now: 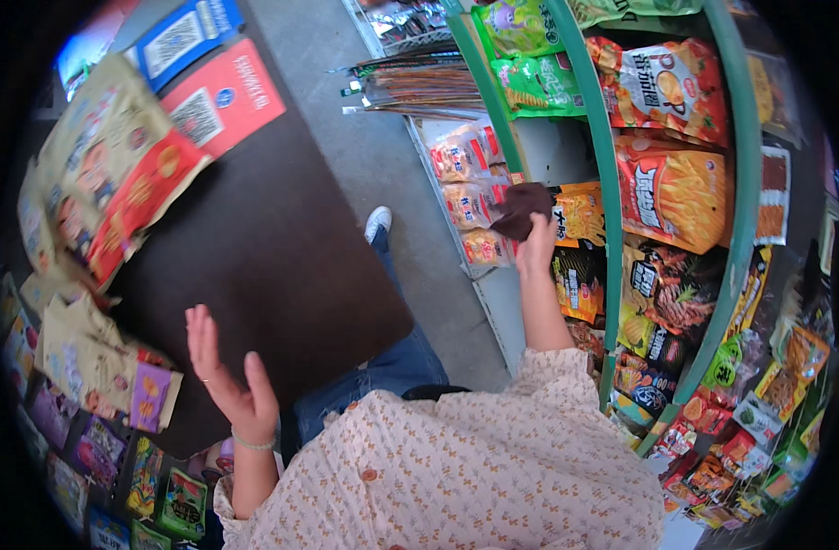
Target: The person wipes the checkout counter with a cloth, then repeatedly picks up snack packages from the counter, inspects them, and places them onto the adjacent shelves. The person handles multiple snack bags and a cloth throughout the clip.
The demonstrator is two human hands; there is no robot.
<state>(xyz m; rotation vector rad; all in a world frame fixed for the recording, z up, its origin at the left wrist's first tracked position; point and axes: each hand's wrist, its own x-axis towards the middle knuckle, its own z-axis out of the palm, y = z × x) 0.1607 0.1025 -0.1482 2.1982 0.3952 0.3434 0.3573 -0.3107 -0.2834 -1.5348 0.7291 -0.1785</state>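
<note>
My right hand [537,244] grips a crumpled dark brown cloth [524,208] in front of the green-edged snack shelves. Behind the cloth lie clear packets of snacks [464,199] on a low shelf, and an orange snack bag [579,214] stands just beyond my fingers. Over the near left part of a dark brown table [275,254], my left hand [230,378] is raised with its fingers up and thumb apart, holding nothing. Closest to it is a beige snack bag with a purple panel [103,364]; a larger beige and red bag [117,165] stands farther back.
A red card [227,100] and a blue card [185,41] with printed codes lie at the table's far end. Green shelf edges [601,172] curve along my right side. Long thin packets [419,86] jut out over the grey floor [419,199]. More snack packets hang at the lower left [182,505].
</note>
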